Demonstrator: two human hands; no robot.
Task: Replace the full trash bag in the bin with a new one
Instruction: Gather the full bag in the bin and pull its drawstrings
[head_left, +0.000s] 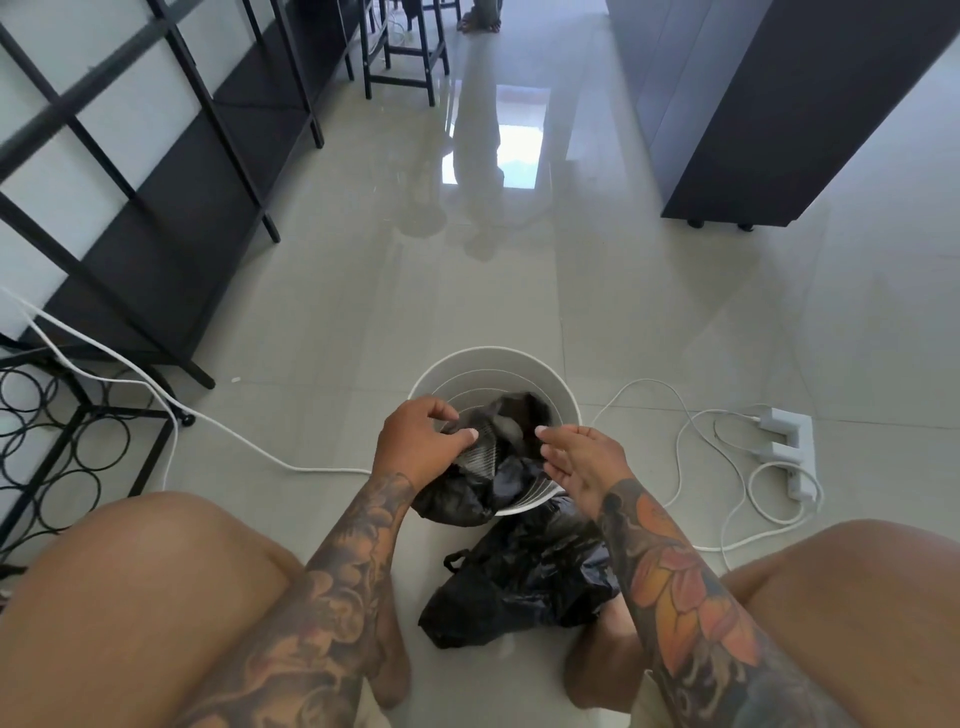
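Observation:
A round white bin stands on the tiled floor in front of my knees. A thin black new trash bag lies partly inside it and spills over its near rim. My left hand pinches the bag's edge over the bin's left side. My right hand holds the bag's other edge at the near right rim, fingers curled on the plastic. Below the bin, between my feet, the full black trash bag lies on the floor with its handles tied.
A black metal shelf frame runs along the left, with a wire rack nearer me. White cables cross the floor to a power strip on the right. A dark cabinet stands at the back right, stools far back.

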